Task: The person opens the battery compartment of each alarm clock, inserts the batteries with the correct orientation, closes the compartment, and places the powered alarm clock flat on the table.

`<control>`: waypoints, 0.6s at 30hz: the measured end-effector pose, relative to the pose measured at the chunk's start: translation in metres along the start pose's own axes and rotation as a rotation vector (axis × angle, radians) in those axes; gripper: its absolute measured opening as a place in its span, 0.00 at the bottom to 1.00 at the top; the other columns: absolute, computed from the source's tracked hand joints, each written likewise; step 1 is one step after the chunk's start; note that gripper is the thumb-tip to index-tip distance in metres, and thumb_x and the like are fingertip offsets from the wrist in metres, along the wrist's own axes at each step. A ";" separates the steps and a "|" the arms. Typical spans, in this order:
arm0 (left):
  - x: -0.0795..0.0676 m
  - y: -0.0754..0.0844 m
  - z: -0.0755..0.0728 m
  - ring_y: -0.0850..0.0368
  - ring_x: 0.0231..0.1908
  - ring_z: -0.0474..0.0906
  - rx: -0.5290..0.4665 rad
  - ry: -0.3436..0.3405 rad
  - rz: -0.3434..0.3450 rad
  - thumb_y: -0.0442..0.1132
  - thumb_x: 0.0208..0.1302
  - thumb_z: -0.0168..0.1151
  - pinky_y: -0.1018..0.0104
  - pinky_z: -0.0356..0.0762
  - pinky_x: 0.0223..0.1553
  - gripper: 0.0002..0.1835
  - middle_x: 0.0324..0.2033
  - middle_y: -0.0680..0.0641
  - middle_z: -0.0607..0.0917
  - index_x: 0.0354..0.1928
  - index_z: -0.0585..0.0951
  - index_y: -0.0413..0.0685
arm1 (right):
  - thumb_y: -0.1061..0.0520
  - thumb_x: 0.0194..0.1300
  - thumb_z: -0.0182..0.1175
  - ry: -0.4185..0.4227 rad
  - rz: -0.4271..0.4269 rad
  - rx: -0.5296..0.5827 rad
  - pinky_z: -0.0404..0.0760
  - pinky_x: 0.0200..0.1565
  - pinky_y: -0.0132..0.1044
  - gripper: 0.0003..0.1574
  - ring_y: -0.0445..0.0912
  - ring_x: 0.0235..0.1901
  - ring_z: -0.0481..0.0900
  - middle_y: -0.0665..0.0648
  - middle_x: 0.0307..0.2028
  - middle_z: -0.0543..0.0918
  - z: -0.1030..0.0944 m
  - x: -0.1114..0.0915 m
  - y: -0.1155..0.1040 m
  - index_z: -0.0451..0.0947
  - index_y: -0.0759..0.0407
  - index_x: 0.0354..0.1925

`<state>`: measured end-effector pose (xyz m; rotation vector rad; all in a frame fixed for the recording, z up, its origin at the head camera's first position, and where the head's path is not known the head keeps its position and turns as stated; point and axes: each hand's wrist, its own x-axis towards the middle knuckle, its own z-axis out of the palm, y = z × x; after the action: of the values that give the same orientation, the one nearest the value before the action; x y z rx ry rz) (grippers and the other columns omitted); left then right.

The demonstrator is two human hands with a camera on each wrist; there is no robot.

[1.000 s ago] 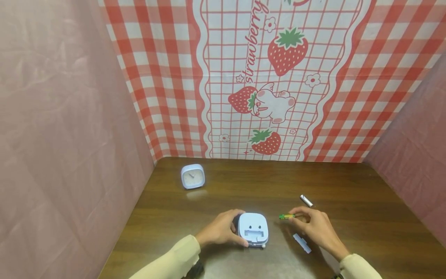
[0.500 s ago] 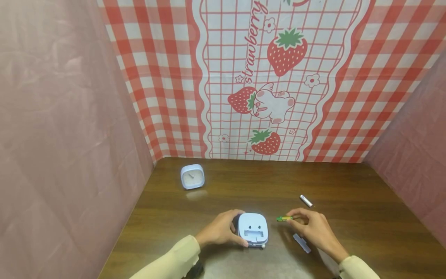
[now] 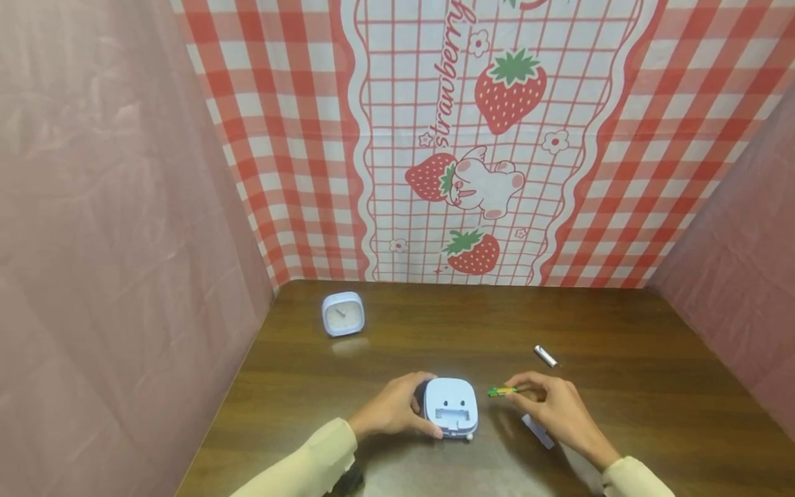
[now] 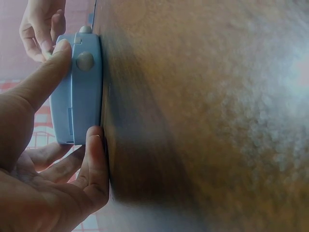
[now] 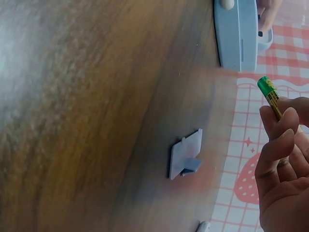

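Note:
A light blue clock point(image 3: 451, 391) lies back side up on the table, its battery slot uncovered and facing me. My left hand point(image 3: 393, 408) grips it from the left, thumb at the near edge and fingers along the side; the left wrist view shows the thumb across the clock's rim point(image 4: 87, 108) near a round foot. To the right of the clock, my right hand point(image 3: 564, 411) pinches a green and yellow battery point(image 3: 497, 392) between thumb and fingertips. Its green end point(image 5: 263, 83) points towards the clock. Below that hand lies the small battery cover point(image 3: 537, 433), partly hidden by it.
A white battery point(image 3: 546, 356) lies on the table point(image 3: 435, 331) beyond my right hand. At the back left stands a second light blue clock point(image 3: 344, 315), face forward. A strawberry-patterned cloth point(image 3: 397, 207) hangs behind the table, with pink cloth point(image 3: 124, 276) at both sides.
My right hand has moved slightly left with the battery, closer to the clock, and now covers part of the battery cover. The left hand and its clock have stayed in place.

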<state>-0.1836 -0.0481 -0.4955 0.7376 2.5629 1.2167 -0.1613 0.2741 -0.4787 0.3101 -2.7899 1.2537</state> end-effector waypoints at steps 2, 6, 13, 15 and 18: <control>0.000 0.001 0.000 0.65 0.31 0.77 0.001 0.000 -0.002 0.49 0.40 0.88 0.73 0.78 0.34 0.50 0.49 0.52 0.81 0.68 0.75 0.47 | 0.48 0.62 0.75 -0.003 0.007 0.004 0.78 0.25 0.34 0.10 0.45 0.31 0.86 0.42 0.35 0.89 0.000 0.000 -0.002 0.86 0.44 0.42; 0.000 0.001 0.000 0.66 0.31 0.77 0.000 -0.004 -0.013 0.49 0.40 0.88 0.73 0.78 0.34 0.50 0.50 0.52 0.81 0.68 0.75 0.47 | 0.50 0.62 0.75 -0.020 0.028 0.029 0.80 0.25 0.35 0.10 0.46 0.28 0.86 0.44 0.35 0.89 0.001 -0.001 -0.006 0.86 0.45 0.42; 0.001 0.000 -0.001 0.65 0.31 0.77 -0.001 -0.007 -0.009 0.49 0.40 0.88 0.73 0.78 0.35 0.50 0.51 0.52 0.81 0.68 0.75 0.47 | 0.53 0.61 0.75 -0.031 0.010 0.064 0.81 0.23 0.35 0.11 0.47 0.24 0.83 0.44 0.35 0.89 0.003 -0.002 -0.013 0.86 0.47 0.42; 0.001 0.000 -0.001 0.66 0.31 0.77 -0.001 -0.006 -0.006 0.49 0.40 0.88 0.73 0.78 0.34 0.49 0.51 0.52 0.81 0.67 0.75 0.47 | 0.54 0.60 0.75 -0.030 -0.014 0.060 0.80 0.22 0.35 0.11 0.45 0.23 0.83 0.44 0.35 0.89 0.004 -0.002 -0.014 0.86 0.48 0.42; 0.000 -0.001 -0.001 0.66 0.31 0.76 0.000 -0.003 -0.001 0.49 0.40 0.88 0.73 0.78 0.34 0.49 0.51 0.52 0.81 0.67 0.75 0.47 | 0.55 0.59 0.76 -0.031 -0.033 0.065 0.79 0.20 0.35 0.11 0.44 0.22 0.82 0.44 0.34 0.89 0.006 -0.002 -0.015 0.86 0.47 0.41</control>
<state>-0.1846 -0.0489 -0.4956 0.7372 2.5605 1.2145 -0.1555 0.2599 -0.4720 0.3807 -2.7617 1.3456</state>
